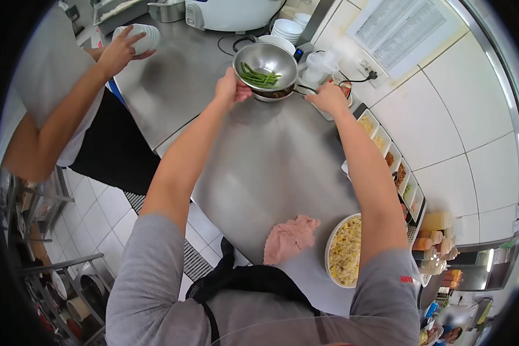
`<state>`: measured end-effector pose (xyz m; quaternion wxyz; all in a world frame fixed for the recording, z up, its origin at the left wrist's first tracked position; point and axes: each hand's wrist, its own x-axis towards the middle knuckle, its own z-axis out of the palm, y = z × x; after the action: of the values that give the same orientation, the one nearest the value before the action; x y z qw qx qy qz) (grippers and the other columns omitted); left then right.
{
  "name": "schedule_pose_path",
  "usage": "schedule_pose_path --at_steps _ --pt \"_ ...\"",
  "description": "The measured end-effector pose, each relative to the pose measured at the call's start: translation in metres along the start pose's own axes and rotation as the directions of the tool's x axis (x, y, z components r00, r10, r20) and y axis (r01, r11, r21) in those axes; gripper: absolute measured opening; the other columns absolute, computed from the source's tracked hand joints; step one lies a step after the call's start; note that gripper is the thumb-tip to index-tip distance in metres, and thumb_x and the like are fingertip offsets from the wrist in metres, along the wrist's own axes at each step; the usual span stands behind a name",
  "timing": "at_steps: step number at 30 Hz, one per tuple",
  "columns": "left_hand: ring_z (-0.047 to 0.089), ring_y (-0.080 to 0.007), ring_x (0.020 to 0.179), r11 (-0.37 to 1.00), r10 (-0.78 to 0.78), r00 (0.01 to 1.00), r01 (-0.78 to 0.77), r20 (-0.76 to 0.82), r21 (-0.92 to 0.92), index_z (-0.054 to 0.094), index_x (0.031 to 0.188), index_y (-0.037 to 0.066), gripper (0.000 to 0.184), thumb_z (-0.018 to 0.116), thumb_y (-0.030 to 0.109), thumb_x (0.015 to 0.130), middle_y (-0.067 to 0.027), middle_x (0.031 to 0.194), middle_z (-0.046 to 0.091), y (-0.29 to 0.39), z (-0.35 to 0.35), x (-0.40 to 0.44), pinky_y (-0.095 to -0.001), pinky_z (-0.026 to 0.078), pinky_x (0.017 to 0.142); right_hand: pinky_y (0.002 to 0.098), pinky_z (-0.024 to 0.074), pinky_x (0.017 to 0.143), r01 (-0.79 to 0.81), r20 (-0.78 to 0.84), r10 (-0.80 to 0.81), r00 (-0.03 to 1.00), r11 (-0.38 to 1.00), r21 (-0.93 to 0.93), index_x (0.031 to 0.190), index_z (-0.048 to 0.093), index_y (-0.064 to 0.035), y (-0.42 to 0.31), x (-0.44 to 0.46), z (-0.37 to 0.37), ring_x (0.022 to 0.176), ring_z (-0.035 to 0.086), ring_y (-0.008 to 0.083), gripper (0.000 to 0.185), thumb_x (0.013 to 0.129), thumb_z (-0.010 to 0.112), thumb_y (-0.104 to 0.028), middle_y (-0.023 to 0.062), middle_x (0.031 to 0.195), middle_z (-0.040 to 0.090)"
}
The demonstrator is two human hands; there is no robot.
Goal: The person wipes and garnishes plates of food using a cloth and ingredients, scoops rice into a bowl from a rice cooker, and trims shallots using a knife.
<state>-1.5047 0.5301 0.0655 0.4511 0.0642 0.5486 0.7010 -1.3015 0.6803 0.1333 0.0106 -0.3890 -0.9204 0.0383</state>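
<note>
centrally in the upper frame, steel bowl (266, 53) of green beans (259, 76), likely light, rigid, slick, best held by its rim; left hand (232, 90), half-curled, holds its lower left edge; right hand (331, 99) closed around dark handle (306, 89)

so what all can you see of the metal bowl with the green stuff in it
The metal bowl is round, silvery and shiny, tilted so its inside shows. Long green pieces, apparently beans, lie in its lower part. The left hand holds it at the lower left edge. It is over another metal vessel, which it partly hides; whether they touch I can't tell. Both are above the far part of the steel counter.
</note>
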Motion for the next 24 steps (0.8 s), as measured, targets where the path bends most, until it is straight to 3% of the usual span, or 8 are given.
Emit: schedule_pose_path --at_steps 1,3,7,9,11,19,24 --pt "0.06 -0.019 0.054 1.0 -0.01 1.0 0.01 0.008 0.001 0.054 0.076 -0.005 0.033 0.054 0.028 0.074 -0.0145 0.069 0.059 0.002 0.003 0.004 -0.0257 0.047 0.043 0.0378 0.0458 0.078 -0.045 0.032 0.046 0.998 0.999 -0.012 0.088 0.062 0.0016 -0.003 0.01 0.005 0.089 0.058 0.0309 0.048 0.067 0.064 -0.042 0.0184 0.092 0.061" --pt "0.06 -0.0187 0.054 0.958 0.068 0.998 -0.067 0.005 0.278 0.055 0.076 -0.005 0.029 0.051 0.024 0.075 -0.0149 0.069 0.06 0.002 0.011 0.011 -0.0252 0.046 0.043 0.0382 0.0459 0.078 -0.06 0.086 0.064 0.994 0.997 -0.046 0.09 0.061 0.0019 -0.01 0.028 0.008 0.09 0.058 0.0309 0.049 0.066 0.065 -0.041 0.0183 0.093 0.061" --pt "0.06 -0.0182 0.054 0.947 0.111 0.992 -0.124 0.059 0.297 0.056 0.077 -0.005 0.026 0.048 0.02 0.076 -0.0144 0.068 0.06 0.01 0.002 0.031 -0.0243 0.047 0.044 0.0385 0.0466 0.078 -0.027 0.144 0.043 0.989 0.993 -0.111 0.095 0.059 0.0011 -0.031 0.035 0.001 0.092 0.057 0.0306 0.051 0.065 0.067 -0.04 0.0173 0.097 0.06" --pt "0.06 -0.0174 0.054 0.965 0.182 0.982 -0.188 0.046 0.182 0.056 0.078 -0.006 0.025 0.047 0.017 0.076 -0.0134 0.067 0.061 0.027 -0.005 0.015 -0.0232 0.047 0.046 0.0382 0.047 0.077 -0.043 0.169 0.059 0.984 0.994 -0.096 0.095 0.06 0.0008 -0.042 0.028 -0.006 0.091 0.058 0.0305 0.05 0.065 0.067 -0.039 0.0173 0.097 0.06" --pt "0.06 -0.0171 0.055 0.959 0.211 0.977 -0.213 0.029 0.186 0.056 0.078 -0.006 0.025 0.047 0.017 0.076 -0.0132 0.068 0.061 0.029 -0.018 0.009 -0.0232 0.048 0.046 0.0379 0.0473 0.076 -0.05 0.194 0.065 0.979 0.995 -0.081 0.094 0.06 0.0005 -0.046 0.021 -0.001 0.091 0.058 0.0305 0.049 0.066 0.067 -0.039 0.0173 0.097 0.06" --pt "0.06 -0.0165 0.055 0.975 0.177 0.984 -0.172 -0.026 0.144 0.056 0.078 -0.007 0.027 0.048 0.018 0.075 -0.0133 0.068 0.061 -0.001 -0.046 -0.009 -0.0225 0.048 0.045 0.0404 0.0469 0.07 0.008 -0.097 -0.009 0.995 1.0 -0.011 0.083 0.063 -0.0003 -0.028 0.014 0.046 0.078 0.059 0.0328 0.033 0.072 0.063 -0.031 0.0188 0.08 0.061" --pt "0.06 -0.0157 0.054 0.978 0.178 0.984 -0.174 -0.02 0.115 0.056 0.078 -0.006 0.026 0.049 0.018 0.075 -0.0131 0.068 0.061 -0.009 -0.048 -0.005 -0.0218 0.048 0.043 0.0396 0.0472 0.069 0.055 -0.18 -0.028 0.983 0.988 0.147 0.085 0.063 0.0008 -0.017 0.007 0.038 0.078 0.06 0.0326 0.037 0.071 0.063 -0.033 0.0195 0.081 0.061"
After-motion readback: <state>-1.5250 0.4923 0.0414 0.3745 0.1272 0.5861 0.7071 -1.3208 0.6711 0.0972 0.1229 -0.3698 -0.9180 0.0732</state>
